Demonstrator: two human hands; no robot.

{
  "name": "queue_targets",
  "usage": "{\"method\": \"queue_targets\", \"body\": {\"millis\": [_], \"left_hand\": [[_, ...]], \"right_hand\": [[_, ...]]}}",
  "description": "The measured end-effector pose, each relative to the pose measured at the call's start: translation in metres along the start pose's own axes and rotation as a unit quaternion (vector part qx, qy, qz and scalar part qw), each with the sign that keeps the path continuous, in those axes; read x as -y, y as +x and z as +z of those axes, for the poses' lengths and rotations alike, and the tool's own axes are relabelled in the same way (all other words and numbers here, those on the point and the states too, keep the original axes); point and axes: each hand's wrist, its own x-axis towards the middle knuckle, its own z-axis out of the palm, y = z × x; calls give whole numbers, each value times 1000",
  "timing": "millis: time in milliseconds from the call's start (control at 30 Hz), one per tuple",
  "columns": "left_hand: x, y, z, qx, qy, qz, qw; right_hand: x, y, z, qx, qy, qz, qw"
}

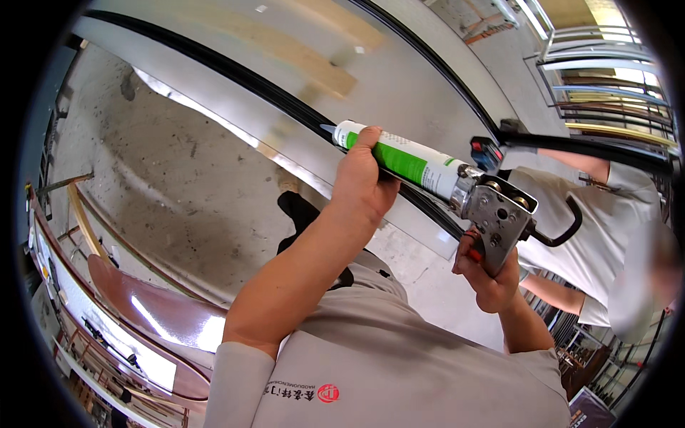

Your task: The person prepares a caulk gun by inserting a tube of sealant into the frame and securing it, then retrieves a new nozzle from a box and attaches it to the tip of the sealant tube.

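Two bare hands hold a loaded caulking gun [497, 222]: the left hand [362, 175] is wrapped around the white-and-green tube [408, 158] close to its tip end, thumb over the top, while the right hand [491, 278] is closed on the gun's metal handle, its fingers partly hidden. The tube lies in the middle of the scene, slanting from the gun at the near right toward the far left, where its clear nozzle [327, 129] sits at a black frame bar [235, 75]; whether the two touch cannot be told. A curved black rod [567, 230] projects to the right from the back of the gun. Beyond the tube, a large pale panel [407, 93] extends to the far left between black bars. To the right stands a co-worker [571, 214] in a light shirt, with a red-and-black tool [486, 153] near the panel's corner. Racks of long bars [606, 107] occupy the far right; a glossy brown board [153, 303] lies at the near left, beside the stained floor [171, 178].
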Motion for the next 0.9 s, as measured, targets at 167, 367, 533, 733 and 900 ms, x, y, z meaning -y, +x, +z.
{"method": "queue_targets", "body": {"millis": [167,367,533,733,900], "left_hand": [[50,-1,-13,22,9,2,1000],[107,-7,-24,-19,19,-1,1000],[153,-13,-30,-7,17,-1,1000],[213,-5,-57,19,5,9,1000],[263,-9,-67,-10,12,5,1000]], "right_hand": [[-30,-37,-32,-10,-25,12,1000],[-57,-77,-61,-24,6,29,999],[-71,-111,-92,-20,-7,48,999],[-100,-151,-118,-54,24,73,996],[-127,-179,-150,-43,12,60,997]]}}
